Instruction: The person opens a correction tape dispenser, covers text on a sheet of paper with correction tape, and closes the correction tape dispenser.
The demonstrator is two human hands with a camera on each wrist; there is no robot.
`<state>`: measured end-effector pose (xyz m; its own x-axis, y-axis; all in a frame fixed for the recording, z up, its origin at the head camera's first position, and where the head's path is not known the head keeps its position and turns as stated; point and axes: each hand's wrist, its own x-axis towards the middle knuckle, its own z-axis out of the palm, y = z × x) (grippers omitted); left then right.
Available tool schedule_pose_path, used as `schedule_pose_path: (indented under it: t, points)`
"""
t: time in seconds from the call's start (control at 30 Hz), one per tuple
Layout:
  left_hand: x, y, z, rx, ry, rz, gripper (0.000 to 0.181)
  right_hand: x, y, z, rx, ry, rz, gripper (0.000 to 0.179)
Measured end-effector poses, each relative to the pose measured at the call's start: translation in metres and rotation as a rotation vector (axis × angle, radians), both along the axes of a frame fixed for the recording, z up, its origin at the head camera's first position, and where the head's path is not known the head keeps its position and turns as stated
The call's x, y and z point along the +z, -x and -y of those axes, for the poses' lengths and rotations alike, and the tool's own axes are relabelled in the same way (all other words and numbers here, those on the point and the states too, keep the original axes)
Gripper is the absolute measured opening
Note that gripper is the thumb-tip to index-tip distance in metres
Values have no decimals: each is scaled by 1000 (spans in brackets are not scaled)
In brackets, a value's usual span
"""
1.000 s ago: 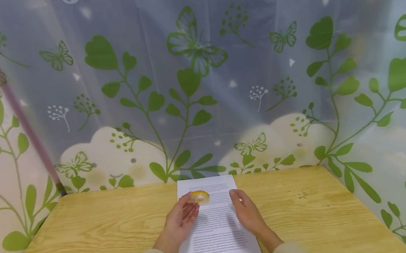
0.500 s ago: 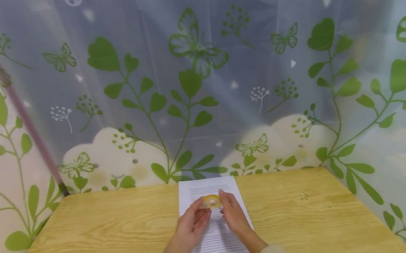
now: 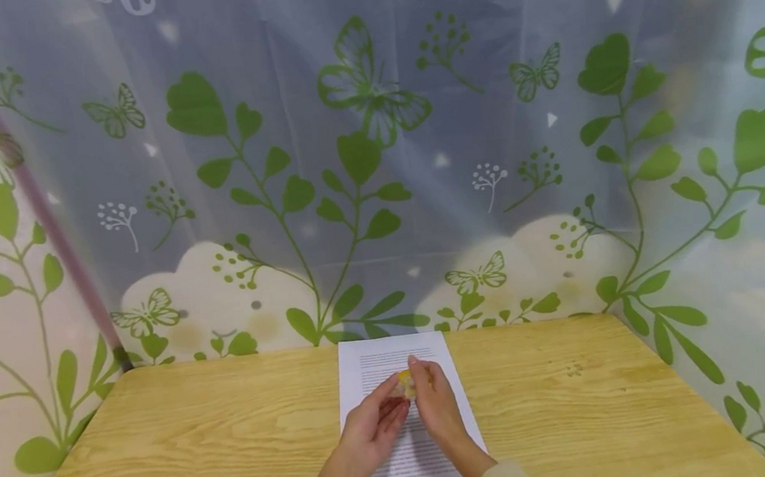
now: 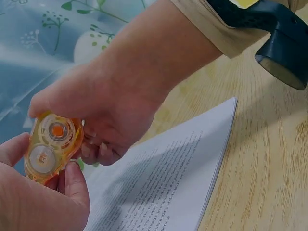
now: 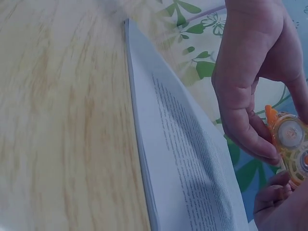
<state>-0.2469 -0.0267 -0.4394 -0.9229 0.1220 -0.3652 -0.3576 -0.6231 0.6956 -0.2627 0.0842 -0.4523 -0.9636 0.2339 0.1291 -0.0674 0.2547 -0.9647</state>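
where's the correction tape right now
The correction tape is in the head view's lower middle, held between the left hand and the right hand, above the printed pages.

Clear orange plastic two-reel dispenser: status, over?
Left hand and right hand both gripping it. Dispenser held above white printed paper stack. No obstruction visible.
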Motion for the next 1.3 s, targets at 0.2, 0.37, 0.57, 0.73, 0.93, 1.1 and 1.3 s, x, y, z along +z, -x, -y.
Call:
schedule_pose_path:
  t: [0.2, 0.37, 0.57, 0.73, 0.93, 1.1, 1.3]
  points:
    - [1, 1, -1, -11, 13, -8, 41, 1, 1, 0, -12, 160, -14, 44]
    - [0, 1, -2, -11, 30, -18, 34, 1, 0, -1, -11, 181, -12, 42]
    - [-3, 2, -4, -16, 41, -51, 27, -1, -1, -1, -39, 135, -9, 46]
    - [-6, 2, -1, -3, 89, -95, 39, 2, -1, -6, -15, 125, -9, 44]
    - [-8, 5, 17, 61, 336, -297, 48, 9, 4, -19, -9, 169, -4, 43]
    - [-6, 9, 33, -5, 690, -495, 42, 12, 4, -26, -1, 186, 11, 44]
    - [-3, 14, 40, -100, 977, -754, 37, 15, 1, -26, 24, 209, 9, 43]
